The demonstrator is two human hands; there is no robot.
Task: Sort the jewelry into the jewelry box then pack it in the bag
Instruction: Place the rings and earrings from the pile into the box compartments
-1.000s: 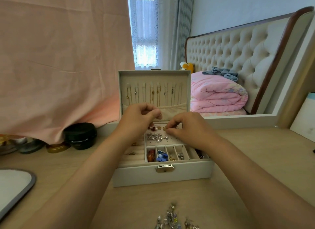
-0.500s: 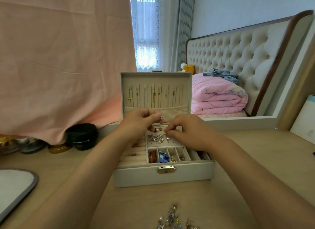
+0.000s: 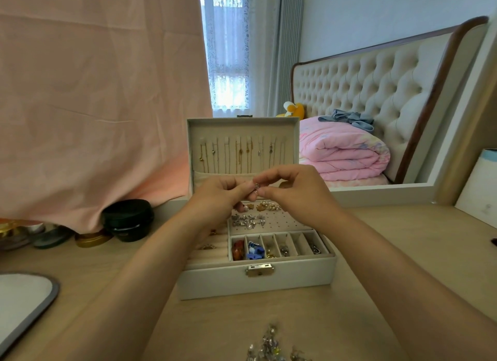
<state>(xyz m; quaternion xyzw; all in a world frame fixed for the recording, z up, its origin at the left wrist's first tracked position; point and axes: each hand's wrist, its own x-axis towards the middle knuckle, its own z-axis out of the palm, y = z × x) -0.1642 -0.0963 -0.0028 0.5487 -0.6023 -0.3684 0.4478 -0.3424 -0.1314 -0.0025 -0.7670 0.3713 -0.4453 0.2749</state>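
A white jewelry box (image 3: 295,277) stands open on the wooden table, its lid (image 3: 243,126) upright with several thin necklaces hanging inside. Earrings fill the perforated panel (image 3: 285,221), and small pieces lie in the front compartments. Above the box, my left hand (image 3: 217,196) and my right hand (image 3: 293,188) meet, and both pinch a small silver earring (image 3: 256,186) between their fingertips. A loose heap of jewelry (image 3: 271,347) lies on the table at the bottom edge. No bag is in view.
A black round case (image 3: 129,219), a gold tin (image 3: 90,238) and other small jars sit at the left under a pink cloth. A grey-rimmed tray (image 3: 40,301) lies at the lower left. A mirror frame (image 3: 403,191) runs behind the box.
Both hands have risen from the earring panel and come together above the box. The right hand, which was down at the panel, now pinches the small earring with the left.
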